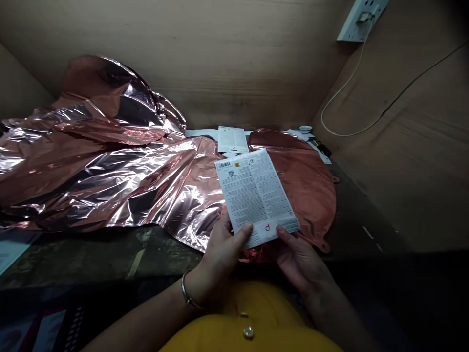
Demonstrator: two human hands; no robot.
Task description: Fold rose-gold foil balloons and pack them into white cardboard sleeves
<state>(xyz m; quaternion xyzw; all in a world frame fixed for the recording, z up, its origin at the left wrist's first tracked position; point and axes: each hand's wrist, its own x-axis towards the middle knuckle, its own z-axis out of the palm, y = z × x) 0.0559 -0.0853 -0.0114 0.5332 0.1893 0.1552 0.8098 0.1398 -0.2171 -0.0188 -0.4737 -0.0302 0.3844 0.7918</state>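
Note:
A white printed packet (pixel 256 195) with a barcode, a QR code and dense small text is held up in front of me, tilted a little. My left hand (pixel 227 244) grips its lower left edge, thumb on the printed face. My right hand (pixel 300 256) pinches the lower right corner, with its other fingers hidden behind. Behind the packet lies a flat rose-gold foil balloon (pixel 308 190) with small tabs on its edge. Shiny, crumpled rose-gold foil balloons (pixel 128 181) are heaped to the left.
Another white printed packet (pixel 232 139) lies near the back wall. A small white cup (pixel 305 129) and a black-and-yellow tool (pixel 321 145) sit at the back right. Paper (pixel 14 247) lies at the table's left. A cable (pixel 351 134) hangs from the wall socket (pixel 361 19).

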